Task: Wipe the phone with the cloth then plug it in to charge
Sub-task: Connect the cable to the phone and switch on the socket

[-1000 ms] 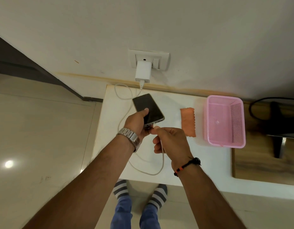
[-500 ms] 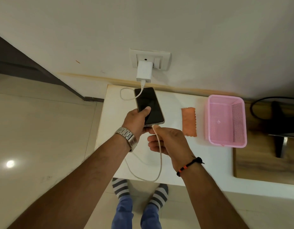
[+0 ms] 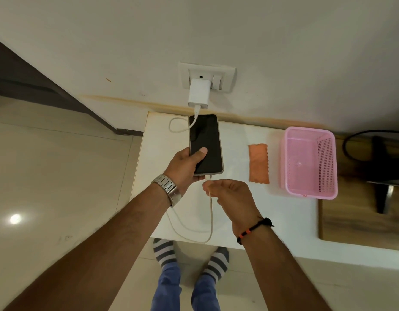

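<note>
The white table [image 3: 283,223] is small, its left edge dropping off to tiled floor, and its near edge has the cable [image 3: 210,212] looping just past it. Bare tabletop shows near the right hand. On the right, the orange cloth [image 3: 258,163] lies flat just beside the pink basket [image 3: 310,162], not touching it.

The phone [image 3: 206,143] is dark-screened, held above the table's far-left part. The left hand [image 3: 186,168] grips its lower end, thumb on the glass. The right hand [image 3: 231,195] pinches the cable right below the plug, which meets the phone's bottom edge (can't tell if it's fully seated). The cable's other end goes to the white charger [image 3: 198,93] in the wall socket [image 3: 225,74].

Compared to a second ago, the phone has swung from tilted to nearly straight and sits farther out, its top now overlapping the cable near the charger.
</note>
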The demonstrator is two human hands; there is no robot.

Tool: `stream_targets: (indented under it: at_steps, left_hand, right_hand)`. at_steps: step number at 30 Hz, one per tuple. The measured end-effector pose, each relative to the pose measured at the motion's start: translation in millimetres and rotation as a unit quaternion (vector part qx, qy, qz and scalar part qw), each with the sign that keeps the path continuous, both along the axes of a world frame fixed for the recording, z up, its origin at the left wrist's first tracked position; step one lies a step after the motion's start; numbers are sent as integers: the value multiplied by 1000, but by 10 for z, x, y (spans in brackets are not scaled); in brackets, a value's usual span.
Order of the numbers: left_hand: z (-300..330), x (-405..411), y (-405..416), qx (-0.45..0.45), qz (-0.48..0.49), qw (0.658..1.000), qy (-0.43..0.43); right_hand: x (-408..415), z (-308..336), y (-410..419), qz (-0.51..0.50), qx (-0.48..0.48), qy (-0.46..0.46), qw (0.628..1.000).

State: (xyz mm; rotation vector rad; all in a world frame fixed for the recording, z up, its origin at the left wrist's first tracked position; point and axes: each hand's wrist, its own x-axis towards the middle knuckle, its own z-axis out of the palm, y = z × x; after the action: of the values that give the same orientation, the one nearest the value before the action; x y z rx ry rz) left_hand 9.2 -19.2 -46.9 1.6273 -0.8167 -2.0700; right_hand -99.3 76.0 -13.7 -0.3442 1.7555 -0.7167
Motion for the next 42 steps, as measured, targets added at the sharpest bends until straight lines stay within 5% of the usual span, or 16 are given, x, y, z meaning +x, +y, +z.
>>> stream_targets:
  at_steps: [6, 21, 31, 38, 42]
  left_hand:
    - [-73, 40, 177, 33, 85, 995, 47]
    - [-178, 218, 151, 26, 68, 996, 49]
    - [-178, 285, 152, -32, -49, 998, -20]
    - [-289, 250, 301, -47, -221, 974, -29]
    - [-372, 146, 192, 47, -135, 990, -8]
  right_hand:
    - [66, -47, -7, -23, 18, -6, 1000]
    - [184, -111, -3, -23, 13, -34, 999]
    - [-15, -166, 72, 73, 14, -53, 996]
    - [-364, -282, -66, -48, -24, -115, 992]
    - [-412, -438, -151, -62, -17, -92, 994]
